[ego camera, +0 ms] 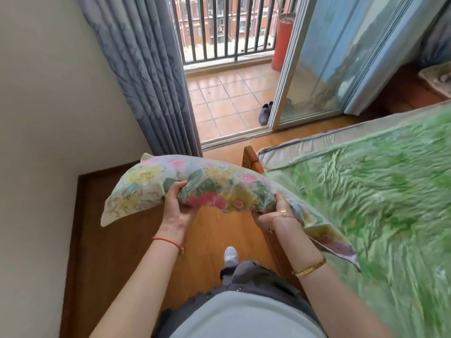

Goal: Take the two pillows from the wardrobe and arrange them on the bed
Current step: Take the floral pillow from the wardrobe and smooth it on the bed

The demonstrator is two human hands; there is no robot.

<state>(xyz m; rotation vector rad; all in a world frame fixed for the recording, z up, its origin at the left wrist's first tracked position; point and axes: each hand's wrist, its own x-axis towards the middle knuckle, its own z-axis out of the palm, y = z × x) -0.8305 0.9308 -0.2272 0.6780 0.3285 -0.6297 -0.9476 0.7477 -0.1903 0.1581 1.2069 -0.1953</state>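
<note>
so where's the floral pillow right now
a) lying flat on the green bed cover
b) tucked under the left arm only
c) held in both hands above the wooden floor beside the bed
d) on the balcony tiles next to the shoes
c: the left hand and right hand both grip the floral pillow, which sags between them over the wooden floor, with the green bed cover to the right.

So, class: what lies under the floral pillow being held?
Under the floral pillow: left hand, right hand, wooden floor, and green bedspread beneath its right corner. Fingertips hidden.
</note>
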